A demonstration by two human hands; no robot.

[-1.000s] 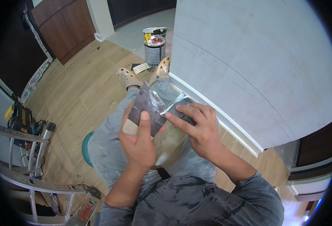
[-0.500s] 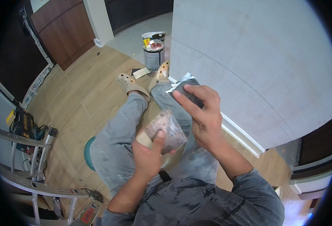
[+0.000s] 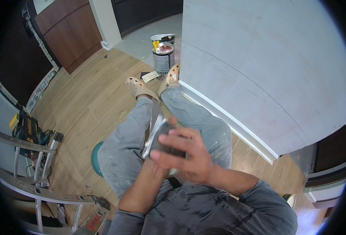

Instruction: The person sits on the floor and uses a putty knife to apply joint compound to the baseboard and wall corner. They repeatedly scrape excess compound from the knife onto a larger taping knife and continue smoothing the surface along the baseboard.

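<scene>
My right hand (image 3: 186, 154) grips a dark flat putty scraper (image 3: 167, 139) with fingers spread over its face. White putty lines the scraper's left edge. Behind it, my left hand (image 3: 156, 169) is mostly covered; a fingertip shows past the top of the dark scraper. In the earlier frame that hand grips a wide putty knife with a smeared blade; now only a pale bit (image 3: 173, 171) below the right hand shows, perhaps its handle. Both tools overlap above my lap, blurred by motion. Whether the blades touch cannot be seen.
A paint can (image 3: 164, 60) with a yellow tube on top stands beyond my feet. On the right rises a pale wall (image 3: 259, 70) with a white baseboard (image 3: 235, 127). An aluminium ladder (image 3: 43, 196) and a tool case (image 3: 26, 127) are at the left. I sit on something teal (image 3: 97, 158).
My right hand has swung down and left with the dark scraper, from near the wall to over my left hand. The left putty knife is now largely hidden behind it.
</scene>
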